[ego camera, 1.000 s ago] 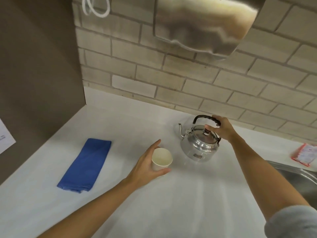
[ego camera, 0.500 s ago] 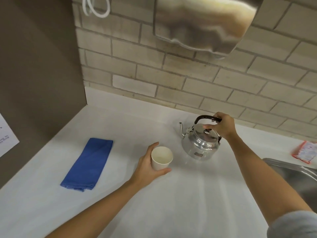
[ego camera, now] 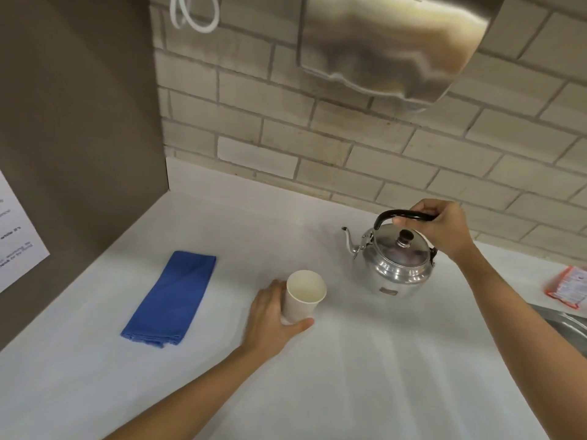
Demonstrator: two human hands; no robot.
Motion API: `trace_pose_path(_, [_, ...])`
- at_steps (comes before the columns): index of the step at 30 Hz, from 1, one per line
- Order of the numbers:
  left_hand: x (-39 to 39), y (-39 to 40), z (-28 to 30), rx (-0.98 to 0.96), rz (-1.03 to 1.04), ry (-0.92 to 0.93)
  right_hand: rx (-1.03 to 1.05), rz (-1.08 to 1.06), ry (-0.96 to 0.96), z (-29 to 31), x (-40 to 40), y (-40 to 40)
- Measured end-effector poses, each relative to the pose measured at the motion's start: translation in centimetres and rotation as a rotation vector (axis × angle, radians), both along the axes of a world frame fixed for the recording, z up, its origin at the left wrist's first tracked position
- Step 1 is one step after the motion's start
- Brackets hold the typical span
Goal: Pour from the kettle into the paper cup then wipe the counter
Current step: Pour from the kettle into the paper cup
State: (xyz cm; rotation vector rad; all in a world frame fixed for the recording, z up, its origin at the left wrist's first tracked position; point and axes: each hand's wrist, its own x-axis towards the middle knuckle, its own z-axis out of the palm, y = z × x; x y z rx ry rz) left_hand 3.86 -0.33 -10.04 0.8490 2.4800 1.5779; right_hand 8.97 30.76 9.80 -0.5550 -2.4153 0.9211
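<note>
A white paper cup [ego camera: 303, 295] stands upright on the white counter [ego camera: 365, 369], and it looks empty. My left hand [ego camera: 270, 315] wraps around its left side and holds it. To the right stands a shiny metal kettle [ego camera: 394, 265] with a black arched handle, its spout pointing left toward the cup. My right hand [ego camera: 441, 227] is closed around the top of that handle. The kettle appears level and at or just above the counter. A folded blue cloth [ego camera: 171, 295] lies flat on the counter, left of the cup.
A brick wall runs along the back, with a steel dispenser [ego camera: 397, 42] mounted above the kettle. A brown panel [ego camera: 73, 138] bounds the counter on the left. A red and white packet [ego camera: 567, 287] lies at the far right, and a sink rim [ego camera: 568, 328] shows below it.
My left hand has closed further around the cup. My right hand has tightened on the kettle handle, and the kettle has shifted slightly.
</note>
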Motion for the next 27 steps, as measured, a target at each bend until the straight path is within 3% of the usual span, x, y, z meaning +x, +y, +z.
trace_pose_path(9, [0.5, 0.1, -1.3, -0.220, 0.022, 0.148, 0.076, 0.392, 0.017, 4.0, 2.7, -5.8])
trace_pose_path(27, [1.0, 0.1, -2.1, -0.403, 0.041, 0.248, 0.307, 0.381, -0.278, 4.9, 3.1, -11.1])
